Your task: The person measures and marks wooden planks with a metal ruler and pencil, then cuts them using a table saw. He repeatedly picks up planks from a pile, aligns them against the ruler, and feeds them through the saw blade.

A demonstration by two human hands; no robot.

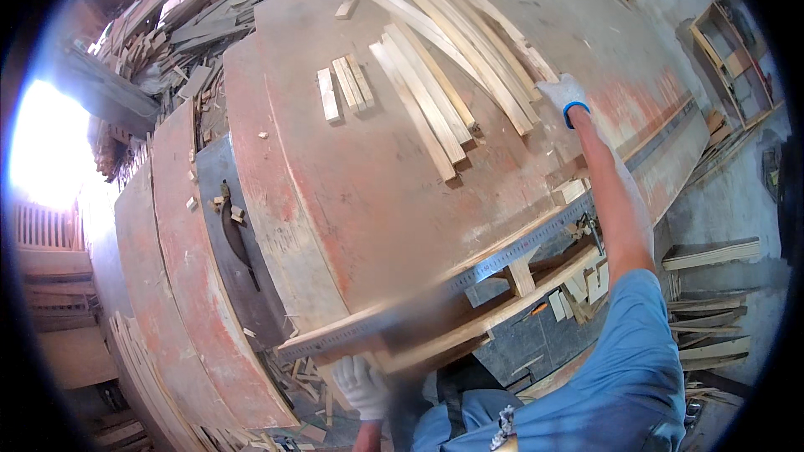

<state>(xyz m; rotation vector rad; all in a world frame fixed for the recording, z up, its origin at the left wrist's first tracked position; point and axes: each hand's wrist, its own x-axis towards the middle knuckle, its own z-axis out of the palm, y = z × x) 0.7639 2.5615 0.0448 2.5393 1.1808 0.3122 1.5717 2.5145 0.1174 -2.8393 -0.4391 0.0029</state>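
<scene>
My right hand (563,94), in a white glove with a blue cuff, reaches far over the worn workbench. Its fingers close on the near end of a long wooden strip (490,12), the rightmost of several pale strips. Left of that strip lie more long strips (419,105), roughly side by side and partly fanned. Three short wood blocks (328,95) sit farther left. Below the bench's front edge is my left hand (360,387), also gloved, with fingers apart and nothing seen in it. A long marked steel ruler (494,261) runs along that edge, above the left hand.
A metal strip with a dark curved blade-like part (239,238) lies between bench boards on the left. Scrap wood (209,29) is heaped at the far left. An open wooden shelf (523,272) holding offcuts is under the front edge. A wooden frame (733,63) leans at the right wall.
</scene>
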